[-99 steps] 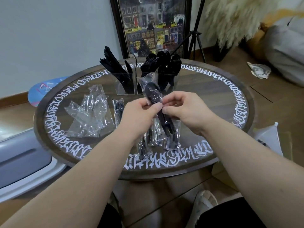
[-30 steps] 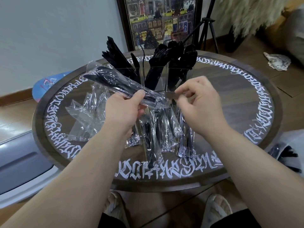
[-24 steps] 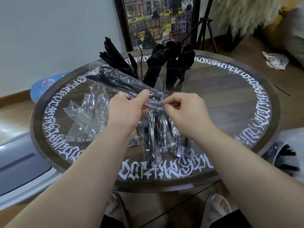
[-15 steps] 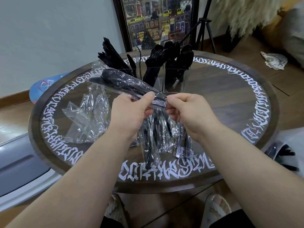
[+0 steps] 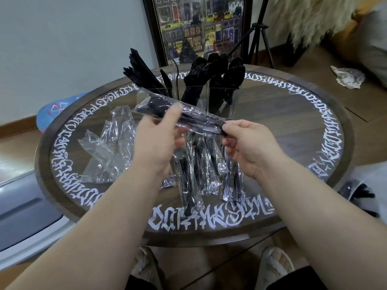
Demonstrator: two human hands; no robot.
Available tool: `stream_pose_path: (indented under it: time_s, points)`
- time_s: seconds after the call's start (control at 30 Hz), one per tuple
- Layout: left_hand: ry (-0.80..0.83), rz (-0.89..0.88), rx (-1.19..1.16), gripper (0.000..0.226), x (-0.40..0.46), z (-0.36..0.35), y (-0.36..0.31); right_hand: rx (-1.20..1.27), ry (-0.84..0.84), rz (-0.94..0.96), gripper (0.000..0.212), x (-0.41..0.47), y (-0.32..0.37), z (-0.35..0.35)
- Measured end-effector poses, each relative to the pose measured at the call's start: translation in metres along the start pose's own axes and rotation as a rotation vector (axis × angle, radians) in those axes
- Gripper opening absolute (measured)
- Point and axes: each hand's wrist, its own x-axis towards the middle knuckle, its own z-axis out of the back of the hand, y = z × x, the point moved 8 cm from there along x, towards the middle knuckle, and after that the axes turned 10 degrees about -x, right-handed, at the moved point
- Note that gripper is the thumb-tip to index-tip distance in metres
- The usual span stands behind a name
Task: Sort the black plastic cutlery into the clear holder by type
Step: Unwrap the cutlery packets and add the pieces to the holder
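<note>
I hold a clear plastic packet of black cutlery [image 5: 196, 119] level above the round table [image 5: 293, 126]. My left hand [image 5: 159, 139] grips its left part, thumb on top. My right hand [image 5: 249, 143] pinches the packet's right end. Behind it stands the clear holder [image 5: 232, 97] with black knives [image 5: 142, 74] in its left compartment, forks [image 5: 196, 72] in the middle and spoons [image 5: 234, 74] on the right. Several more wrapped cutlery packets [image 5: 205, 170] lie on the table under my hands.
Empty clear wrappers [image 5: 109, 147] lie in a heap on the table's left. A framed picture [image 5: 201, 24] and a tripod [image 5: 259, 32] stand behind the table. A bag with black cutlery [image 5: 360, 193] sits on the floor at the right. A grey case [image 5: 18, 214] lies at the left.
The packet was upright 3.3 s ago and now lies sideways. Over the last second my right hand came to its right end and pinched it; my left thumb slid further left along it.
</note>
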Motion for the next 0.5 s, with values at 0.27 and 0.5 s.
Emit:
stream_pose_path:
  time_s: [0.27,0.5]
  points:
    - [-0.126,-0.225,0.182,0.013,0.011,0.026,-0.024,0.009,-0.065,-0.013,0.015,0.008,0.000,0.017]
    - [-0.106,-0.297,0.548,0.016,0.012,0.026,-0.028,0.092,-0.093,0.011,0.013,0.010,0.004,0.030]
